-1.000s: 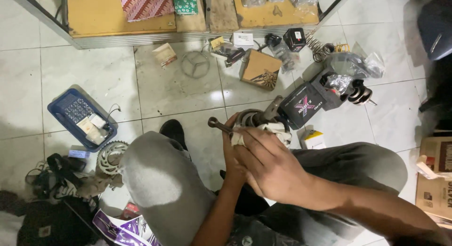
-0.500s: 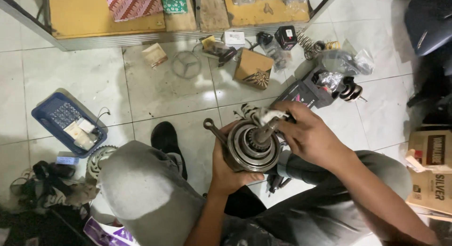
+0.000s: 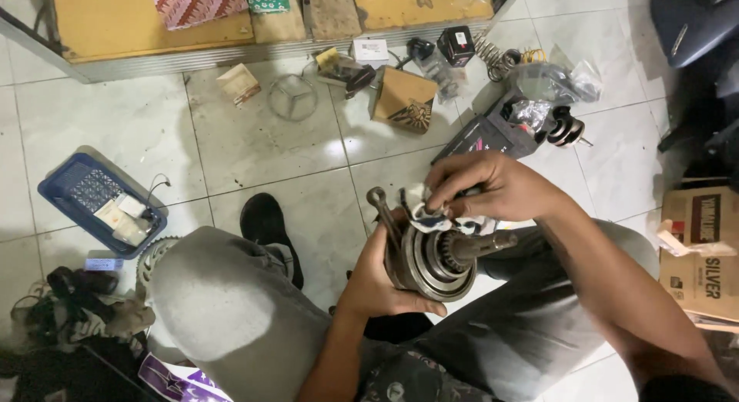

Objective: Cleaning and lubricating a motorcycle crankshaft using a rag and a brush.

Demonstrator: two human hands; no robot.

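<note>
My left hand (image 3: 379,283) grips a round metal crankshaft assembly (image 3: 435,257) from below and behind, holding it over my lap. Its connecting rod (image 3: 382,210) sticks up to the left and a short shaft (image 3: 485,243) points right. My right hand (image 3: 489,186) pinches a crumpled white rag (image 3: 425,210) against the top of the assembly. I sit on the tiled floor with my grey-trousered knee (image 3: 223,310) at the left.
A blue plastic tray (image 3: 96,202) with papers lies at the left. Small boxes (image 3: 404,98), springs (image 3: 493,52), bagged parts (image 3: 550,83) and a dark box (image 3: 489,136) are scattered ahead. A wooden pallet (image 3: 154,21) runs along the top. A cardboard carton (image 3: 700,240) stands at the right.
The view has shifted. My right hand, which covered the assembly a second ago, now sits at its top with the rag; the assembly's face is exposed and turned right.
</note>
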